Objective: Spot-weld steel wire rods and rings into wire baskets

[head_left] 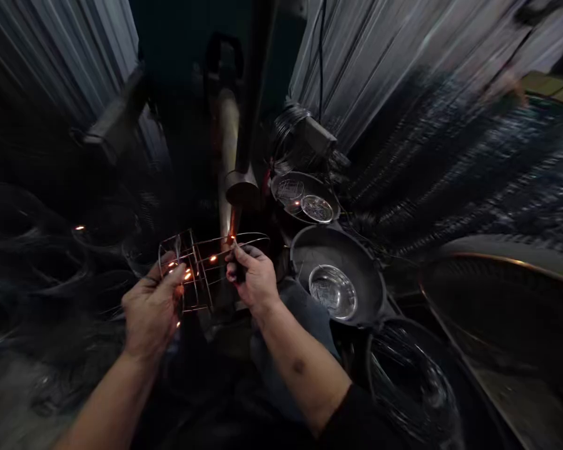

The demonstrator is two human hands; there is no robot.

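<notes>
My left hand point(154, 303) is closed on the left end of a small wire frame point(197, 275) made of thin metal rods. My right hand point(256, 275) pinches near the frame's right end, where a curved wire point(258, 235) runs out past the fingers. Just above that hand, a copper-coloured electrode tip point(233, 224) meets the wire with an orange glow. Bright sparks point(213, 258) fly around the frame and my left fingers. Over the tip stands a thick metal cylinder point(242, 187) of the machine.
To the right, a grey bowl point(304, 256) holds a shiny metal dish point(333, 292). Behind it, another bowl point(281, 181) contains wire pieces and a dish. Coiled wire point(288, 128) lies farther back. A container of wire rings point(413, 375) and a large round-rimmed container point(497, 312) stand right.
</notes>
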